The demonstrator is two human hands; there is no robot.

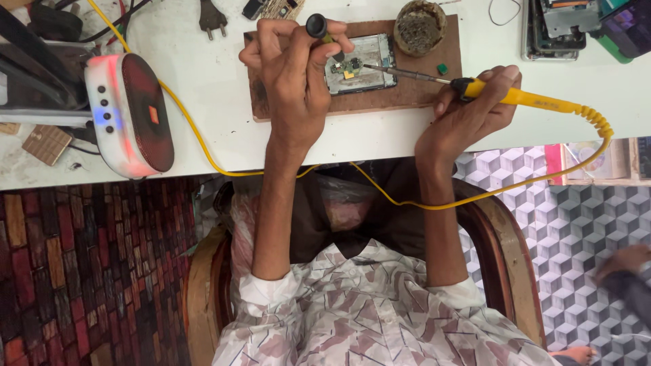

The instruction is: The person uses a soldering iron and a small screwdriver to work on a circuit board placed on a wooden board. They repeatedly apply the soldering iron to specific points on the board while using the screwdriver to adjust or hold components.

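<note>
White bench, brown board (407, 95): left hand (295, 71) grips screwdriver (319, 28) on open phone (369, 64), right hand (468, 112) grips iron (522, 98), tip at board w/ soldering looking mid-way

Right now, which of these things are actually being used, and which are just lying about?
In use: soldering iron in right hand; black-knobbed tool in left hand; opened phone; wooden board.

Lying about: speaker; plug; round tin; opened device.

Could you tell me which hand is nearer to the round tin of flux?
The right hand: it sits just below-right of the round tin. The left hand is farther left.
</note>
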